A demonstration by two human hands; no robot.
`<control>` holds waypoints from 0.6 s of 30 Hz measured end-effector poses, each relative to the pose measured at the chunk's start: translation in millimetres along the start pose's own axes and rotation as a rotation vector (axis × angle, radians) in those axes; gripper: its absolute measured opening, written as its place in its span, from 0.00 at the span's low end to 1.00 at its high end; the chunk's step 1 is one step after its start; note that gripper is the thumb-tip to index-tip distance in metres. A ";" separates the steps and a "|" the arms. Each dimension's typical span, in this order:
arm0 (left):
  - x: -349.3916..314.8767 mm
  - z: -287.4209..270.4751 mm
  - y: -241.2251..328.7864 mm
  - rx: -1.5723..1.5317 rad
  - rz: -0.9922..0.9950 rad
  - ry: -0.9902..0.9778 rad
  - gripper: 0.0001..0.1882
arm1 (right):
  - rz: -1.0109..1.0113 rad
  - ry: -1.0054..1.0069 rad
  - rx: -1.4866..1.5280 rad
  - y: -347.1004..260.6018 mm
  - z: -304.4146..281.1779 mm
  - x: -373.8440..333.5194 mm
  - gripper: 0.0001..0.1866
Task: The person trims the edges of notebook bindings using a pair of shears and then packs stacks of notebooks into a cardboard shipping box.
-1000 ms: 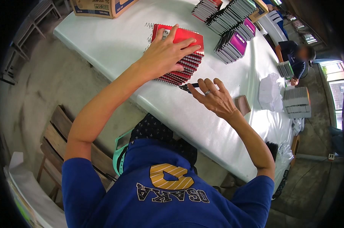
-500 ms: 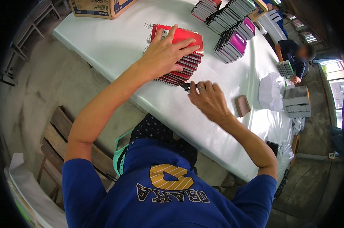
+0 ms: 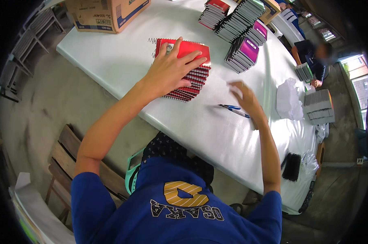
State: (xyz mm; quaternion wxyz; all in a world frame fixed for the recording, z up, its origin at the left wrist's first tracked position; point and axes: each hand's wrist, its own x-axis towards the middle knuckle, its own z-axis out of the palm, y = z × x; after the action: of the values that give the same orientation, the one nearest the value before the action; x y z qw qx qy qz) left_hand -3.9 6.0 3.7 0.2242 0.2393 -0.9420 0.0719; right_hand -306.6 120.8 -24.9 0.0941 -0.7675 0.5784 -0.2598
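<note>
Over my remote feed, I see the left hand [image 3: 167,72] resting, fingers spread, on top of the stack of red spiral notebooks [image 3: 199,75], thumb at its side. The stack sits on the white table [image 3: 188,120], near the wearer's edge. I read the right hand [image 3: 247,100] as blurred, released, just beside the blue-handled pliers [image 3: 232,107], which lie right of the stack.

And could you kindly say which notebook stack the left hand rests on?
The nearer red-topped stack, under the left hand; the other red-topped stack stands farther back, untouched.
</note>
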 end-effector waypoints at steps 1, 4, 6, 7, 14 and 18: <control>3.0 -2.1 2.3 -0.016 -0.001 -0.003 0.45 | 0.097 0.097 0.175 18.2 0.1 20.5 0.11; -2.1 -3.4 -2.6 0.024 -0.002 -0.006 0.46 | 0.411 -0.067 0.807 13.7 18.1 111.9 0.36; 9.7 -9.4 7.6 0.081 0.029 0.020 0.49 | 0.565 -0.222 1.114 32.7 36.4 146.6 0.42; 1.1 -16.0 11.5 0.095 0.027 0.014 0.49 | 0.607 -0.280 1.205 20.4 53.5 160.6 0.42; -110.0 11.6 60.9 -1.358 -1.095 0.259 0.42 | 0.676 -0.559 1.382 -11.0 80.1 178.6 0.41; -92.2 22.3 61.9 -1.615 -1.292 0.186 0.44 | 0.564 -0.538 1.396 -3.3 81.9 111.5 0.41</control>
State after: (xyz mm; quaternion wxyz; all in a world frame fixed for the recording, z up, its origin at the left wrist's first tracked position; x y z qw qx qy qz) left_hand 30.0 93.4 -60.0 0.3855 0.4705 -0.3810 -0.6963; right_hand -240.4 4.6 -60.4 0.7513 -0.3924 0.4121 -0.3342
